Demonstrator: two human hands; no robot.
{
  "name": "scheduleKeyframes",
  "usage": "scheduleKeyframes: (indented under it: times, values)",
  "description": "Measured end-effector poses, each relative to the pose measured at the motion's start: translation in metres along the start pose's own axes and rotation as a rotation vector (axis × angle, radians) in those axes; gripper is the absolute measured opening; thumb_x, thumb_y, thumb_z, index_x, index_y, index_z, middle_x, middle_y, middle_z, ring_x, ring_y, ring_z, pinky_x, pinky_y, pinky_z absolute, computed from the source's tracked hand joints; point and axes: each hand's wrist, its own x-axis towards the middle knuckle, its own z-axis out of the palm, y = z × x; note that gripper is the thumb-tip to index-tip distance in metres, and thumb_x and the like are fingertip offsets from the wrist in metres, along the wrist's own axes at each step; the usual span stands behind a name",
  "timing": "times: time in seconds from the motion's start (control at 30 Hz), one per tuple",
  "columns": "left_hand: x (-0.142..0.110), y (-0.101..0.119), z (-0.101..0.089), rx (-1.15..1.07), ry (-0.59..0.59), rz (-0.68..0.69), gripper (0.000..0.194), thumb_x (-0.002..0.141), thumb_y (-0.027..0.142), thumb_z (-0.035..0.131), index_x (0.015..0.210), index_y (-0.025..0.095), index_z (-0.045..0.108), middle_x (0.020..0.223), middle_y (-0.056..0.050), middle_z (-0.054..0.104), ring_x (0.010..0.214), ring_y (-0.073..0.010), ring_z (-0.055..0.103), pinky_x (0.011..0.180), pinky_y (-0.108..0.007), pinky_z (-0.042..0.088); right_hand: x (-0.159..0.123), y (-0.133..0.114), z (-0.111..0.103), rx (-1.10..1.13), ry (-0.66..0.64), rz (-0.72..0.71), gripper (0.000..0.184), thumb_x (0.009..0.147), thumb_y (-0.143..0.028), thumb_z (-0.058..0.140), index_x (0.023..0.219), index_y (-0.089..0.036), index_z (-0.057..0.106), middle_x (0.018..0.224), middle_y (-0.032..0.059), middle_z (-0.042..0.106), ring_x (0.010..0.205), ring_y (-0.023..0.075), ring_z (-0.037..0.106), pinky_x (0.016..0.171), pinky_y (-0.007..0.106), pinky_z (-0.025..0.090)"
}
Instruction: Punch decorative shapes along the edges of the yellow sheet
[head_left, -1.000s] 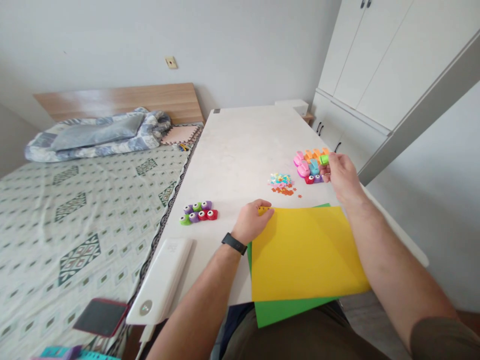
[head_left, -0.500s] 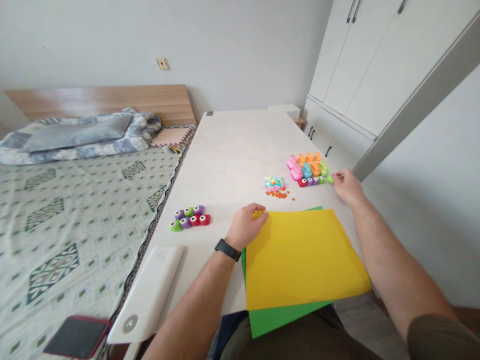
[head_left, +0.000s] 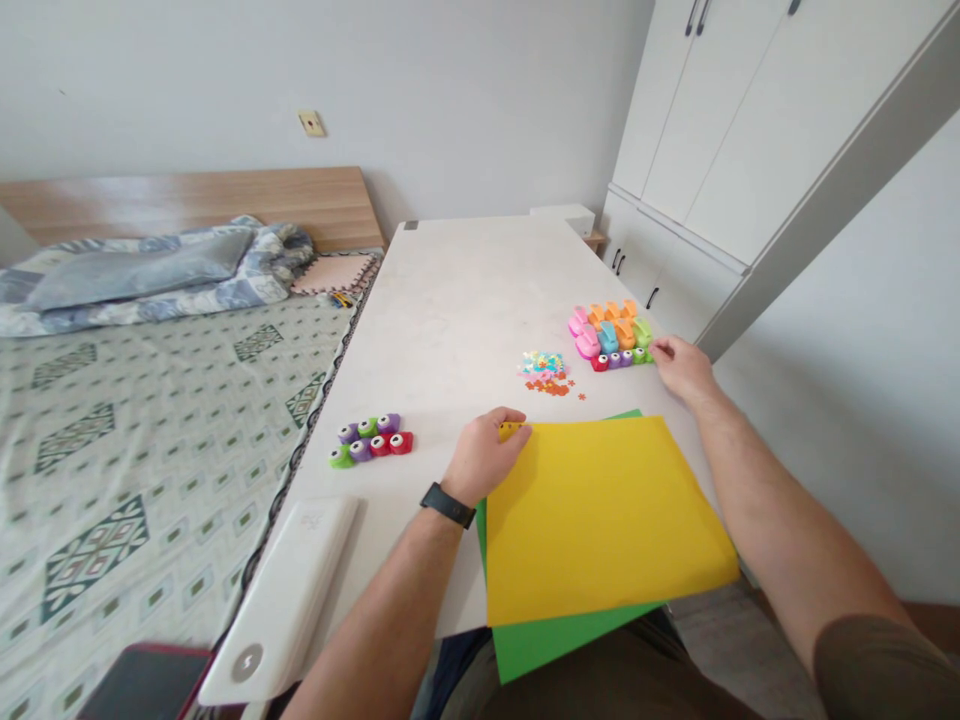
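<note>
My left hand [head_left: 486, 458] pinched the yellow paper [head_left: 607, 520] far left, likely to steady it, while my right hand [head_left: 686, 372] grasped the rightmost green punch [head_left: 649, 356].

We are counting one yellow sheet [head_left: 600, 520], one green sheet [head_left: 551, 645], seven small punches [head_left: 380, 445] at left, five more at right, and eight larger punches [head_left: 607, 338]: four orange, two pink, one blue and one green.
</note>
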Motion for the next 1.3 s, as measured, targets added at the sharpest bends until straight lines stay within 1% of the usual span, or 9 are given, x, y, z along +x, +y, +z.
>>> scheduleKeyframes:
  times: [0.07, 0.17, 0.33, 0.63, 0.77, 1.0, 1.3]
  values:
    - [-0.0001, 0.0002, 0.0001, -0.003, 0.0, 0.006, 0.027, 0.089, 0.039, 0.059, 0.106, 0.023, 0.073, 0.111, -0.004, 0.075, 0.104, -0.0221, 0.069, 0.094, -0.033, 0.051, -0.0003, -0.0012, -0.0018, -0.004, -0.001, -0.002, 0.032, 0.089, -0.044, 0.055, 0.103, -0.022, 0.074, 0.102, 0.0098, 0.076, 0.093, 0.0267, 0.066, 0.083, 0.038, 0.048]
    - [-0.0001, 0.0003, 0.0, -0.012, -0.003, 0.015, 0.027, 0.089, 0.039, 0.059, 0.106, 0.022, 0.072, 0.112, -0.005, 0.075, 0.104, -0.0223, 0.069, 0.094, -0.034, 0.05, -0.0007, -0.0021, -0.0046, 0.01, 0.034, 0.041, 0.034, 0.092, -0.041, 0.049, 0.108, -0.022, 0.073, 0.108, 0.0113, 0.075, 0.099, 0.0279, 0.066, 0.085, 0.038, 0.048]
    - [-0.0003, 0.0007, -0.0005, -0.012, 0.0, 0.013, 0.027, 0.089, 0.038, 0.059, 0.106, 0.022, 0.072, 0.111, -0.005, 0.075, 0.103, -0.0224, 0.069, 0.093, -0.034, 0.051, -0.0023, -0.0028, -0.0079, 0.037, 0.075, 0.106, 0.033, 0.091, -0.035, 0.049, 0.109, -0.021, 0.072, 0.111, 0.0112, 0.074, 0.103, 0.0283, 0.066, 0.089, 0.04, 0.048]
    - [-0.0009, 0.0033, -0.0024, -0.015, -0.009, -0.003, 0.026, 0.089, 0.038, 0.059, 0.105, 0.022, 0.072, 0.111, -0.005, 0.075, 0.103, -0.0227, 0.07, 0.091, -0.033, 0.052, -0.0053, -0.0062, -0.0094, 0.043, 0.086, 0.102, 0.032, 0.089, -0.035, 0.05, 0.108, -0.021, 0.073, 0.11, 0.0118, 0.075, 0.1, 0.0282, 0.066, 0.089, 0.04, 0.049]
    - [-0.0002, 0.0015, -0.0015, -0.015, -0.002, 0.014, 0.026, 0.089, 0.037, 0.059, 0.106, 0.022, 0.072, 0.111, -0.005, 0.076, 0.103, -0.0222, 0.07, 0.092, -0.033, 0.052, -0.006, -0.0065, -0.0091, 0.038, 0.091, 0.095, 0.033, 0.089, -0.036, 0.05, 0.108, -0.021, 0.073, 0.109, 0.0119, 0.075, 0.1, 0.0281, 0.066, 0.089, 0.04, 0.049]
    - [-0.0009, 0.0007, -0.0005, -0.02, -0.004, 0.006, 0.027, 0.089, 0.037, 0.059, 0.106, 0.022, 0.072, 0.112, -0.005, 0.075, 0.104, -0.0225, 0.069, 0.093, -0.033, 0.052, -0.0057, -0.0047, -0.0079, 0.02, 0.088, 0.092, 0.032, 0.089, -0.034, 0.049, 0.109, -0.022, 0.072, 0.111, 0.0109, 0.074, 0.103, 0.0289, 0.066, 0.089, 0.041, 0.049]
    - [-0.0009, 0.0038, -0.0018, -0.015, -0.002, 0.001, 0.025, 0.089, 0.036, 0.059, 0.105, 0.022, 0.073, 0.111, -0.005, 0.076, 0.104, -0.0223, 0.07, 0.093, -0.033, 0.052, -0.0063, -0.0065, -0.0074, 0.032, 0.091, 0.084, 0.031, 0.089, -0.031, 0.05, 0.109, -0.02, 0.071, 0.111, 0.0127, 0.074, 0.103, 0.0292, 0.066, 0.091, 0.041, 0.049]
